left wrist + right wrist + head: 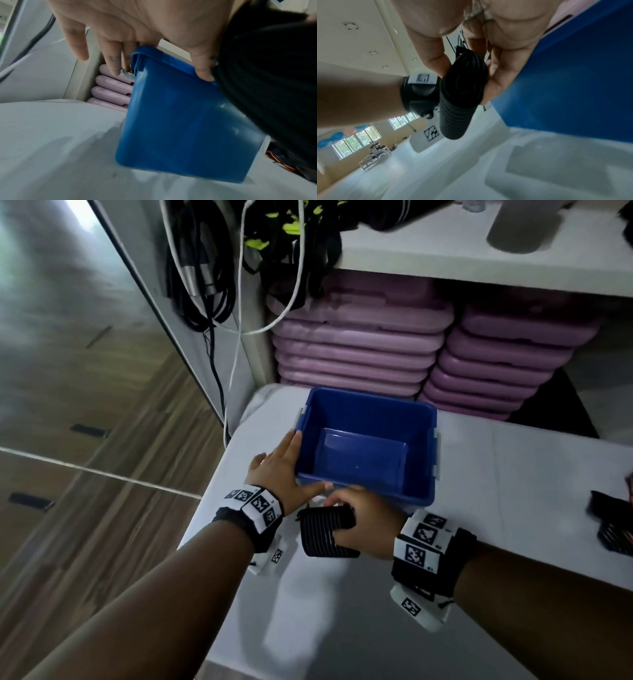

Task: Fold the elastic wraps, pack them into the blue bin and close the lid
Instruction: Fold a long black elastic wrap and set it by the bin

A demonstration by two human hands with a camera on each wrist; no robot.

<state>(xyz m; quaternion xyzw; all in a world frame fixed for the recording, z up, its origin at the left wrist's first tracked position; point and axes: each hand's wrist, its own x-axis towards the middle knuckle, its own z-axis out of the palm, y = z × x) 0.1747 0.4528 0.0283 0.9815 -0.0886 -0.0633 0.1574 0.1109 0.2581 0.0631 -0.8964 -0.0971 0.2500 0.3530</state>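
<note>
An open, empty blue bin (342,412) stands on the white table (513,474); no lid shows in any view. My left hand (279,465) lies against the bin's near left corner, with straight fingers along the left wall and the thumb along the near rim. The left wrist view shows the same hold of the left hand (137,24) on the bin (180,121). My right hand (366,518) grips a folded black ribbed elastic wrap (322,532) just in front of the bin's near wall. The right wrist view shows the right hand (510,33), its fingers curled round the wrap (460,97), beside the bin (573,81).
More dark wraps (609,525) lie at the table's right edge. Stacked purple cases (359,350) fill the shelf behind the bin. Black and white cables (212,268) hang at the back left. The table's left edge drops to a wooden floor (102,440).
</note>
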